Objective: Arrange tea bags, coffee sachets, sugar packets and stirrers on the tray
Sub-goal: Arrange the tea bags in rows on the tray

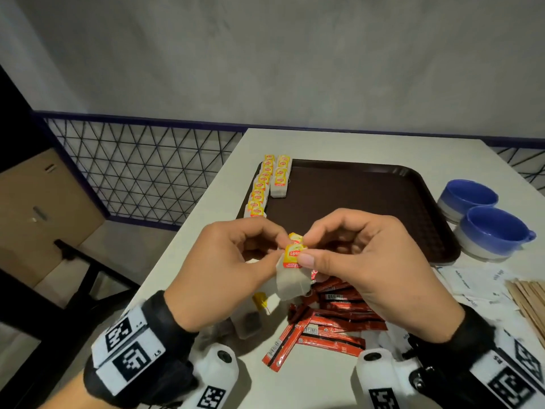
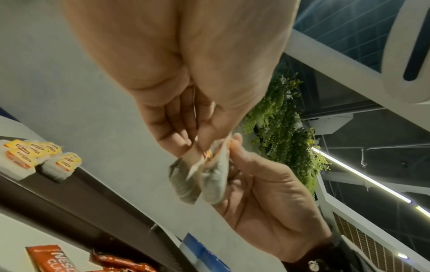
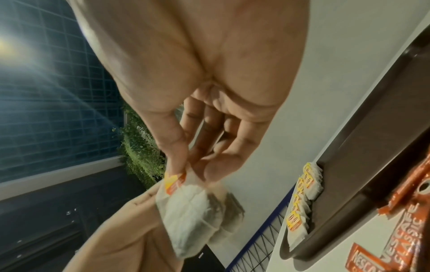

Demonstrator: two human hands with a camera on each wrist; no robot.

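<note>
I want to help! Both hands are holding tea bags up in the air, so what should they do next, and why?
Probably pull the two tea bags apart. The left hand and right hand pinch them together by their tags above the table. Then one could join the shorter second row on the tray. The coffee sachets are not yet on it.

Near rim of dark brown plastic tray [image 1: 368,184] hidden behind both hands at 6 o'clock; bundle of pale wooden stirrers [image 1: 528,305] cut off at 3 o'clock edge; small print on white sugar packets [image 1: 466,283] unreadable.
</note>
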